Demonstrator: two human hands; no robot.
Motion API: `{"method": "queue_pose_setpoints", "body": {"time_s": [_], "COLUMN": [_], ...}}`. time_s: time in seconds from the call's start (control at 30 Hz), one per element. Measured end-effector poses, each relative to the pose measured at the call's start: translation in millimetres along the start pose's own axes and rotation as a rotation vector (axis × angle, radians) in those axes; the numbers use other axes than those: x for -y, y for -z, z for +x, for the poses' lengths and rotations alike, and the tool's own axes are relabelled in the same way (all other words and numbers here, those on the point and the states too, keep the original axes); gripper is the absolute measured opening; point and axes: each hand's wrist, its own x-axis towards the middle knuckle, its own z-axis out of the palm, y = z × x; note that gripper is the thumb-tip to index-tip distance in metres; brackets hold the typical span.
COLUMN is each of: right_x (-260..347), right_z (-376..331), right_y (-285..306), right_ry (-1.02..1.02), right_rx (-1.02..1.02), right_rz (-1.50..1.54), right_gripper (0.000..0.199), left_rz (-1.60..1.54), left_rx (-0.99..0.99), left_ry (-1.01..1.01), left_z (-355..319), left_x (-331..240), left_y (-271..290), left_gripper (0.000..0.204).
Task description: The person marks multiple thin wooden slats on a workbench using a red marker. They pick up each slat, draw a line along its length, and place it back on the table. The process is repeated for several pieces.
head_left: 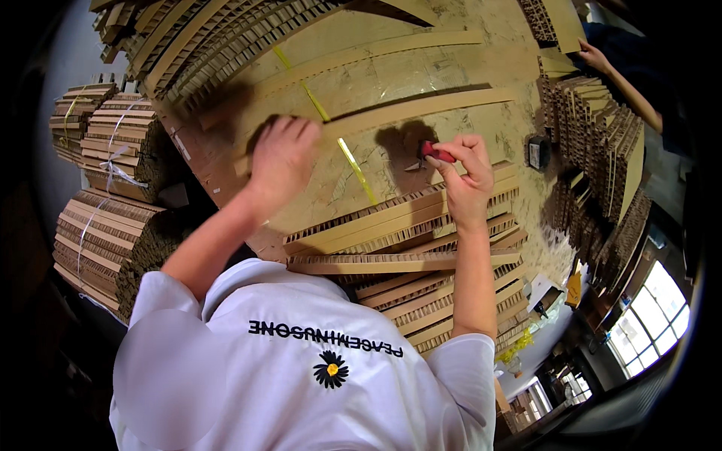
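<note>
My right hand (470, 177) is closed round a small red-handled knife (438, 152), whose short pale blade points down to the left over the table. My left hand (286, 161) is smeared by motion. It hovers at or over the left part of a long honeycomb cardboard strip (421, 110), and its fingertips cannot be made out clearly. Between my hands a yellow strap (353, 167) lies on the worn table (391, 150). Another length of yellow strap (304, 84) runs on the far side of the strip. Close below my right hand are several stacked cardboard strips (368, 225).
A big pile of honeycomb strips (203, 52) fills the far left. Tied bundles (105, 233) stand left of the table. Stacked cardboard pieces (602, 143) and a small black box-like object (538, 152) are at the right. Another person's hand (594, 57) touches cardboard at the far right.
</note>
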Motion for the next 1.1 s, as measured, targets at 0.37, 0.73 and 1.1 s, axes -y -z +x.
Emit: {"method": "queue_pose_setpoints", "body": {"time_s": [0.37, 0.73, 1.1], "right_x": [-27.5, -31.6, -35.0], "right_z": [57.4, 58.0, 62.6], "right_y": [-37.1, -42.6, -38.1], "right_ry": [0.136, 0.215, 0.329], "right_rx": [0.216, 0.211, 0.189], "right_rz": [-0.052, -0.181, -0.401], "right_gripper": [0.021, 0.022, 0.016], "left_rz": [-0.031, -0.009, 0.635], "left_rx": [-0.075, -0.053, -0.219], "left_ry": [-0.015, -0.086, -0.514], "left_z": [1.5, 20.0, 201.5], "left_x": [19.0, 32.0, 83.1], "left_y": [-9.8, 25.1, 154.1], "left_gripper": [0.04, 0.036, 0.042]}}
